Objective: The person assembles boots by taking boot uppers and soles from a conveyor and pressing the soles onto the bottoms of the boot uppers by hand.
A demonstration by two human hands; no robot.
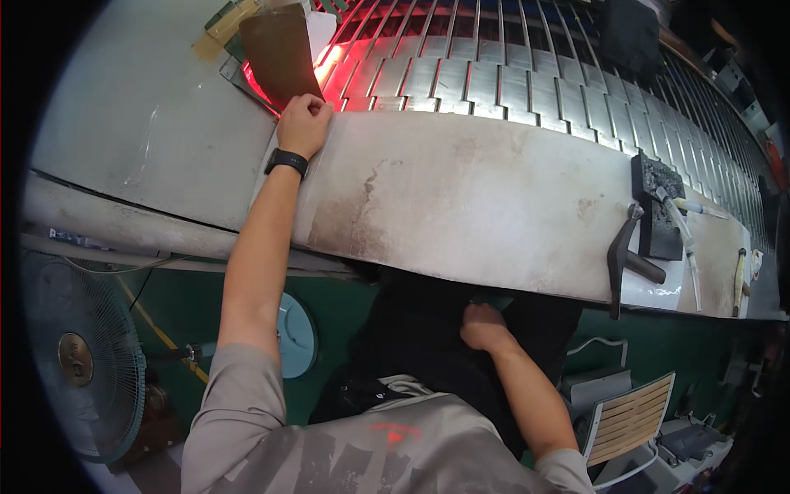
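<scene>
Your left hand [305, 125] meets a dark brown, flat rectangular sheet [281, 53], upper left of the frame.
Your left arm stretches up-frame, fingers bunched at the sheet's lower right corner; you cannot tell whether they pinch it. Its long axis runs top to bottom, lower end tilting right. Your right hand [485, 327], lower centre, curls inward, its grip unclear.

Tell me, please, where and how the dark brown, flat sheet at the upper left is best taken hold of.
Probably by the lower edge, near its right corner, coming from the near side. The dark brown, flat sheet looks thin, so a fingertip pinch should suit it. That corner points toward the person, and the left hand is there.
</scene>
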